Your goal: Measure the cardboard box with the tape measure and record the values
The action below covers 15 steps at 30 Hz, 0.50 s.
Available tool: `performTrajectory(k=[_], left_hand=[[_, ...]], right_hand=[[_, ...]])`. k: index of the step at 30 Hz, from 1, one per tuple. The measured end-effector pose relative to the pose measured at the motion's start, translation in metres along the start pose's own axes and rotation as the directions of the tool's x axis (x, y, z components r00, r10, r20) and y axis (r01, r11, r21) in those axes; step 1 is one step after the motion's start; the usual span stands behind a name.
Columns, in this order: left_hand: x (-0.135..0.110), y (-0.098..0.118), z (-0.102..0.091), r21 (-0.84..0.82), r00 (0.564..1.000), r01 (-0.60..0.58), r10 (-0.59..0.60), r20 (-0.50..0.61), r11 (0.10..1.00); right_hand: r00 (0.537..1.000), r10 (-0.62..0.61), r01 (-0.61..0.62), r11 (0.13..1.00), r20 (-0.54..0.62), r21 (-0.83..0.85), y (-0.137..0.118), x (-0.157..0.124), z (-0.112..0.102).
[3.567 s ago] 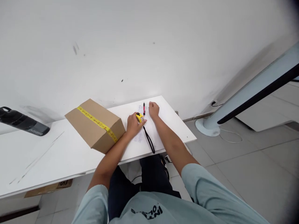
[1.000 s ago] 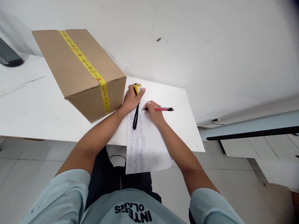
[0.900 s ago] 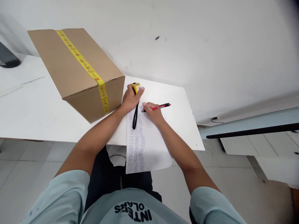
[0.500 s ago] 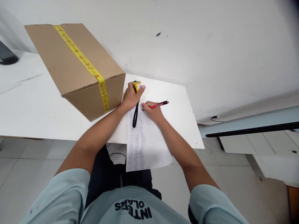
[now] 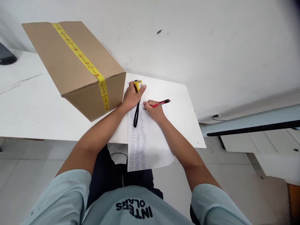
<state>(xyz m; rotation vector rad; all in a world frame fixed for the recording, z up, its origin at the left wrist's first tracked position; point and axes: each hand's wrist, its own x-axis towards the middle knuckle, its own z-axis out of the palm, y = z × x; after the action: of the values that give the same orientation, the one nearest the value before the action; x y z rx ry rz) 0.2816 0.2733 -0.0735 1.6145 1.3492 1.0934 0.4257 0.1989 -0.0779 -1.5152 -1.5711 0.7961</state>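
My left hand point(image 5: 131, 97) is closed round a small yellow tape measure point(image 5: 138, 84), whose black wrist strap point(image 5: 136, 114) trails down over a sheet of paper point(image 5: 150, 140). The sheet is filled with a column of handwriting on its left side and hangs over the front edge of the white table point(image 5: 42, 109). My right hand point(image 5: 155, 110) grips a red and black pen point(image 5: 160, 103), its tip touching the paper near the top of the column. The two hands lie close together, just right of a cardboard box point(image 5: 75, 65) sealed with yellow tape.
A dark object point(image 5: 6, 56) sits at the far left on the table. The white wall rises right behind the table. A pale blue stand with a black edge point(image 5: 253, 125) slants across the right, with a cable point(image 5: 214, 118) at the wall base. Grey floor tiles lie below.
My right hand picked up the pen and brought it to the paper, which now hangs over the table edge. In the last second the pen has shifted only slightly. My left hand keeps the tape measure.
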Motion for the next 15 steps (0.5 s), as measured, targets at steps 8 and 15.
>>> performTrajectory(k=[8, 15], left_hand=[[-0.0004, 0.0017, 0.0, 0.005, 1.0, 0.002, -0.002, 0.002, 1.0], [-0.0008, 0.0024, -0.0009, 0.015, 1.0, 0.006, -0.006, 0.003, 1.0]], right_hand=[[1.0, -0.013, 0.013, 1.0, 0.002, 0.004, 0.0, -0.0001, -0.0009], [1.0, -0.009, 0.009, 1.0, -0.026, -0.001, 0.0006, -0.0003, -0.0002]])
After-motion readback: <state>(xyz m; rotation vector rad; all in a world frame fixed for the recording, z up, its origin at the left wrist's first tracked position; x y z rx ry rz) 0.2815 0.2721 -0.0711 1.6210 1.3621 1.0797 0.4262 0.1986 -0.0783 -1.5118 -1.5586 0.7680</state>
